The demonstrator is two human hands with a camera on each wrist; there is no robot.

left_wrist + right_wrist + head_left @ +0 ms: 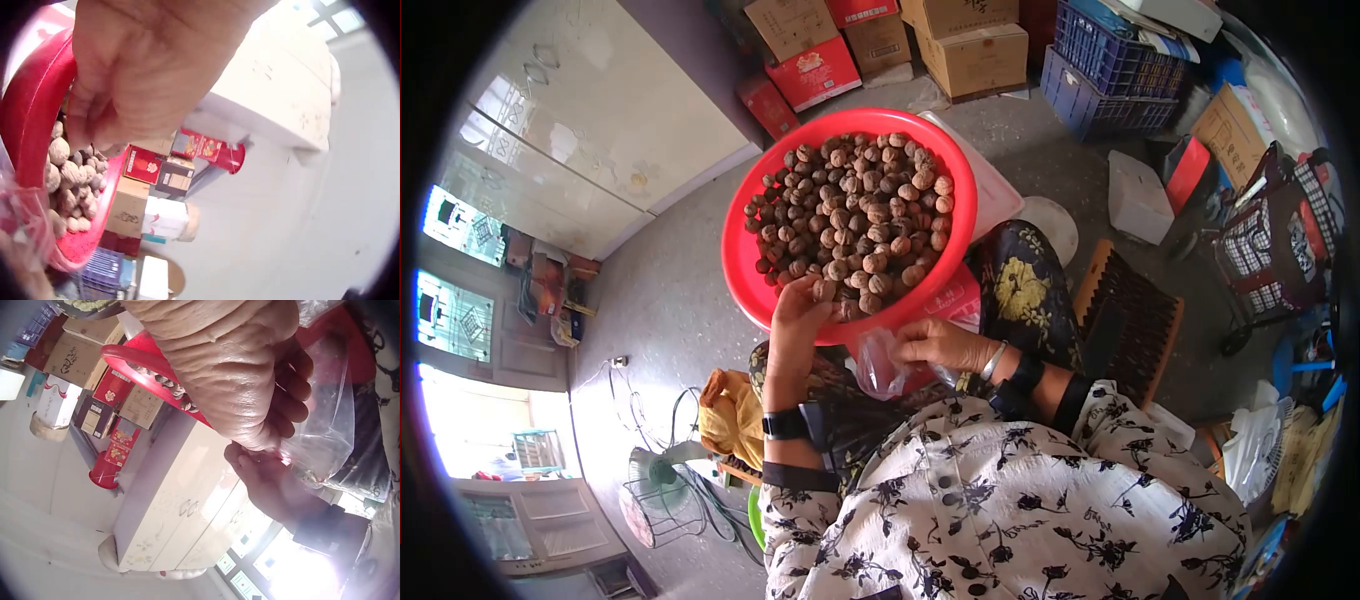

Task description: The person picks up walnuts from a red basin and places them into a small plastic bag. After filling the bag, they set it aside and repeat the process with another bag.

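Observation:
A wide red plastic basin holds many brown walnuts, some darker than others. At the basin's near side, my left hand reaches over the rim and grips a walnut with its fingertips. The left wrist view shows those fingers bent down toward the walnuts, with the palm hiding part of the pile. My right hand pinches the edge of a clear plastic bag just outside the near rim, above the lap. In the right wrist view the bag hangs beside the curled fingers.
Cardboard boxes and blue crates are stacked beyond the basin. A white cabinet is at the left, with a fan on the floor nearer. At the right are a wooden slatted piece and a checked cart.

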